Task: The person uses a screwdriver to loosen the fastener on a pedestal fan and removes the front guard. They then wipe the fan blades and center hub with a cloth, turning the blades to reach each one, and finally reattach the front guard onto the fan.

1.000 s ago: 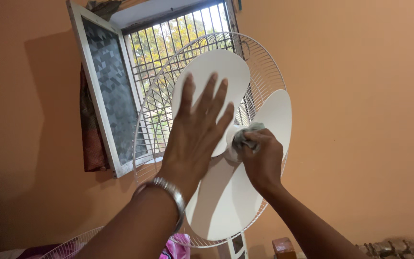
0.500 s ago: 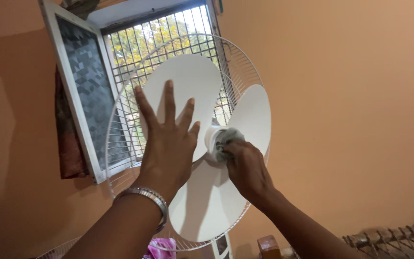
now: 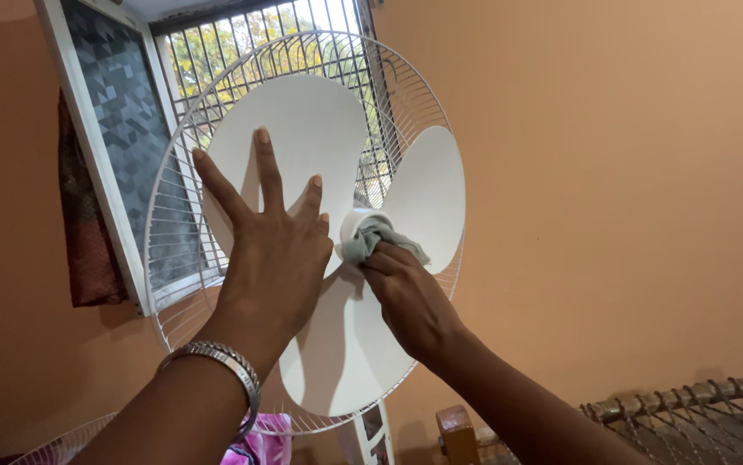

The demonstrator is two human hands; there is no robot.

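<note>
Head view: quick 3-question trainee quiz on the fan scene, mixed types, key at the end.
1. True or false: the left hand lies flat, fingers spread, on a white fan blade.
2. What does the right hand press against the fan hub?
3. The wire guard behind the blades is: A) white B) black C) red

Key: 1 true; 2 a grey-green cloth; 3 A

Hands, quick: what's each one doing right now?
Left hand: open, fingers spread flat on a white fan blade.
Right hand: closed on a grey-green cloth at the fan hub.
</note>
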